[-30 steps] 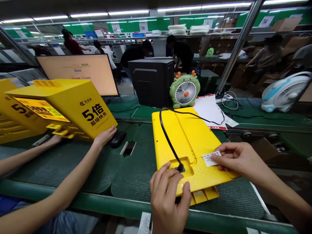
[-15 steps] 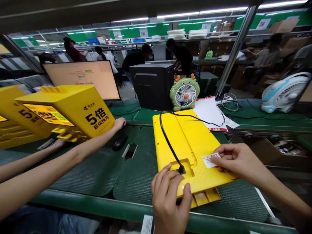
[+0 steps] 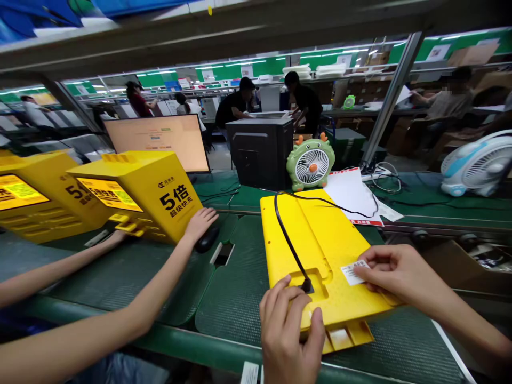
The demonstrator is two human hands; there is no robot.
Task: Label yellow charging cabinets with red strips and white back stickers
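Observation:
A yellow power bank cabinet (image 3: 308, 224) lies on the belt in front of me, its recessed panel facing up. A black power cord (image 3: 288, 240) is plugged into the recess and curves away over the far edge. My left hand (image 3: 288, 328) rests on the near edge with fingers apart, the fingertips beside the plug and the thumb toward the front edge. In my right hand (image 3: 394, 271), a small white printed label (image 3: 353, 273) is pinched between thumb and fingers, just over the right part of the panel. Whether the label touches the surface I cannot tell.
At left, a co-worker's hands (image 3: 200, 224) are at an upright yellow cabinet (image 3: 160, 181), near a black mouse (image 3: 207, 240). Behind stand a monitor (image 3: 160, 141), a black computer case (image 3: 260, 154), a green fan (image 3: 312, 162) and papers (image 3: 348, 192). A white-blue fan (image 3: 478, 162) is at right.
The view has shifted, so everything sits a little lower and further right. The co-worker's near hand has come toward the mouse. My hands keep their places on and over the cabinet.

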